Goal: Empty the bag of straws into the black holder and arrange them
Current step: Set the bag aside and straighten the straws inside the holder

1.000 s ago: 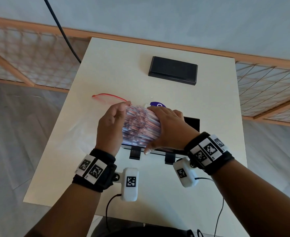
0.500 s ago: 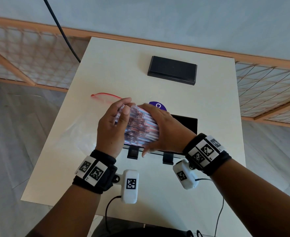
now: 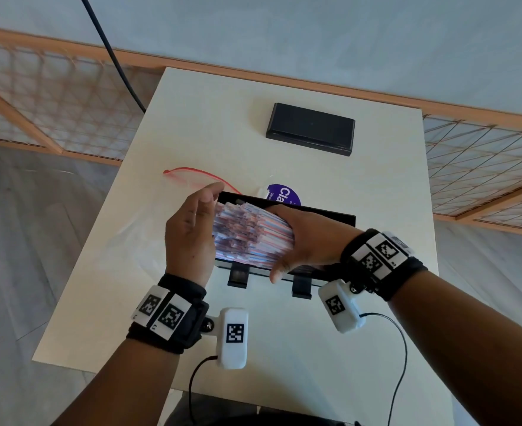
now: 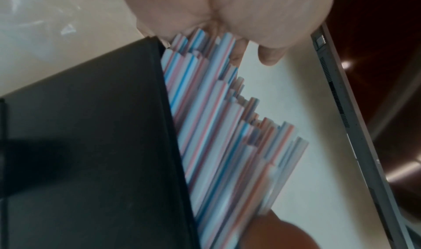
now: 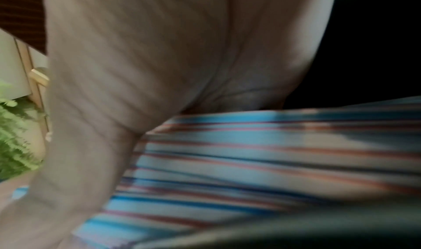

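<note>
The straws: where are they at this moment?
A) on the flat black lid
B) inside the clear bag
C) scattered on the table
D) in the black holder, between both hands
D: the straws lie bundled in the black holder, left hand and right hand at either end.

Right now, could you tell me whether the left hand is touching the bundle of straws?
Touching. The head view shows the left hand flat against the end of the straws, with no gap visible.
</note>
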